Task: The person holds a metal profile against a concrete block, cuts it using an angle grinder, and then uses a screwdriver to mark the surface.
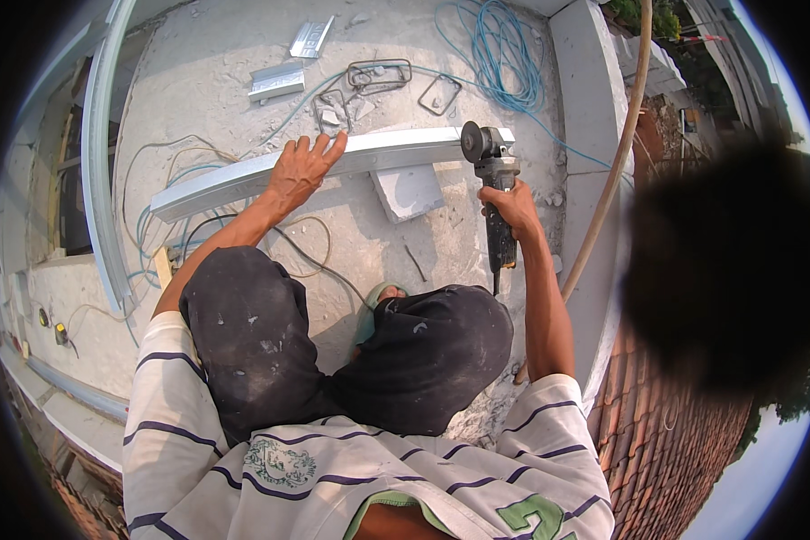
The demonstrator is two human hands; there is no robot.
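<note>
A long silver metal channel lies crosswise in front of my knees, its right part resting on a pale block. My left hand lies over the channel left of the block, fingers spread across its upper edge. In my right hand is a dark angle grinder, gripped round its body and held upright. The grinder's disc is at the channel near its right end. Whether the disc touches the metal, or is spinning, I cannot tell.
Beyond the channel lie short metal offcuts, bent wire frames and a coiled blue hose. Cables run over the concrete floor near my feet. A low block wall borders the right; tall metal profiles stand left. A dark blur covers the far right.
</note>
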